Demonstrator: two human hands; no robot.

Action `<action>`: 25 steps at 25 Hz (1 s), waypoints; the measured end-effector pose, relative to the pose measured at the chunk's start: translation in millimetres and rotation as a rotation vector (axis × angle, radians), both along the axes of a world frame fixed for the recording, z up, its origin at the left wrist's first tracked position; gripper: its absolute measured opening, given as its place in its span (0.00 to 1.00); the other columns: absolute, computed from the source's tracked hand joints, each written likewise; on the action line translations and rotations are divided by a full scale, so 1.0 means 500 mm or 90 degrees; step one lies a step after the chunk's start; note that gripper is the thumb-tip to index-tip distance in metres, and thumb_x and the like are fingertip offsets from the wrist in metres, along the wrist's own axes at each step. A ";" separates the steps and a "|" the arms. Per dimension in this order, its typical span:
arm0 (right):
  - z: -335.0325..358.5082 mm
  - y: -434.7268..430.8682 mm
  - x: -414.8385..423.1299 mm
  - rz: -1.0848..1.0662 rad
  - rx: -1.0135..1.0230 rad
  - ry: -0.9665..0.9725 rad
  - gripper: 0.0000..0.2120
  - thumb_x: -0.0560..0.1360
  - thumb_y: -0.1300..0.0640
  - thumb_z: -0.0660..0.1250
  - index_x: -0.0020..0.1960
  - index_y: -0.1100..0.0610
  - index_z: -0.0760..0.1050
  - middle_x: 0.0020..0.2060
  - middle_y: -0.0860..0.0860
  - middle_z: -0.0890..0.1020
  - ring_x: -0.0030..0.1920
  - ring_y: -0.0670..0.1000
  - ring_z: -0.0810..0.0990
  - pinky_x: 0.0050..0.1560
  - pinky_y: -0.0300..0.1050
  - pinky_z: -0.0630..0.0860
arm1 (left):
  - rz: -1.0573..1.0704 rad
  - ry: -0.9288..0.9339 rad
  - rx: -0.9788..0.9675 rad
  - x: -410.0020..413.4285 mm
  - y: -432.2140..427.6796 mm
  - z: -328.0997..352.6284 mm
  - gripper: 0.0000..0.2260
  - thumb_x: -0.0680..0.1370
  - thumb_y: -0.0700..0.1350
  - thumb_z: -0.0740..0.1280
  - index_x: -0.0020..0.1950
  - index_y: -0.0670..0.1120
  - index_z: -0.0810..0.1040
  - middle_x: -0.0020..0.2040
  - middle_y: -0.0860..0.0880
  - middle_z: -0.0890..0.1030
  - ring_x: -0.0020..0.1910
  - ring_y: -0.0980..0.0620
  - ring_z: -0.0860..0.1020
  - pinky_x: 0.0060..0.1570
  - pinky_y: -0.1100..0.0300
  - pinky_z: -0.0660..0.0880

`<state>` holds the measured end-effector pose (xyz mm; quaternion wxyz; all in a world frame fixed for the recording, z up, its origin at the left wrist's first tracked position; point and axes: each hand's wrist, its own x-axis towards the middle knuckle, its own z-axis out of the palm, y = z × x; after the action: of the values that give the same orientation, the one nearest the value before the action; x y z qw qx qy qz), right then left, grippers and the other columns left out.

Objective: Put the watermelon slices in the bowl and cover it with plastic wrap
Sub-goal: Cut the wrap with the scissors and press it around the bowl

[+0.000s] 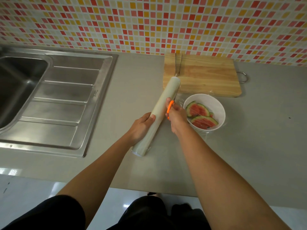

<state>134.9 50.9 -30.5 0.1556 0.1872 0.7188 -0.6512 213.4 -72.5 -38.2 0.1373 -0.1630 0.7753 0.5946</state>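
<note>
Nearest, the left hand (141, 128) grips the roll (164, 103). At its 2 o'clock the right hand (177, 116) holds orange scissors (170, 107) against the film (180, 101). At 3 o'clock of that, the bowl (216, 101) holds the slices (197, 111), film drawn over. Likely left: cutting the sheet free, sealing the rim. A board (207, 77) lies at 12.

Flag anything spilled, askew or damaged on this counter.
Nothing stands out. The watermelon slices lie inside the bowl, film stretched over it; the left hand holds the plastic wrap roll while the right hand grips an orange-handled tool against it.
</note>
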 end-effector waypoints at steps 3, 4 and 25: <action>0.006 -0.006 -0.007 0.003 0.010 -0.009 0.18 0.71 0.38 0.65 0.34 0.51 0.74 0.26 0.49 0.72 0.28 0.49 0.71 0.32 0.42 0.64 | -0.002 0.002 -0.009 0.006 -0.009 0.004 0.18 0.80 0.58 0.56 0.66 0.54 0.72 0.62 0.51 0.76 0.60 0.51 0.75 0.63 0.52 0.69; 0.008 -0.008 -0.010 0.004 0.014 -0.008 0.18 0.71 0.37 0.65 0.35 0.51 0.75 0.26 0.49 0.72 0.28 0.49 0.71 0.32 0.42 0.65 | -0.004 0.002 -0.013 0.007 -0.013 0.006 0.18 0.80 0.58 0.56 0.66 0.54 0.73 0.63 0.51 0.76 0.60 0.51 0.74 0.63 0.53 0.69; 0.016 -0.018 -0.029 -0.032 -0.025 -0.008 0.18 0.73 0.41 0.64 0.51 0.53 0.80 0.33 0.46 0.72 0.43 0.50 0.71 0.48 0.42 0.67 | -0.036 0.005 0.028 0.015 -0.078 0.037 0.17 0.74 0.61 0.60 0.60 0.59 0.75 0.58 0.52 0.79 0.57 0.50 0.77 0.57 0.55 0.73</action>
<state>120.5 41.9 -22.7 0.1472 0.2064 0.6998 -0.6679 220.9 -111.3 -19.9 0.1543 -0.1360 0.7668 0.6080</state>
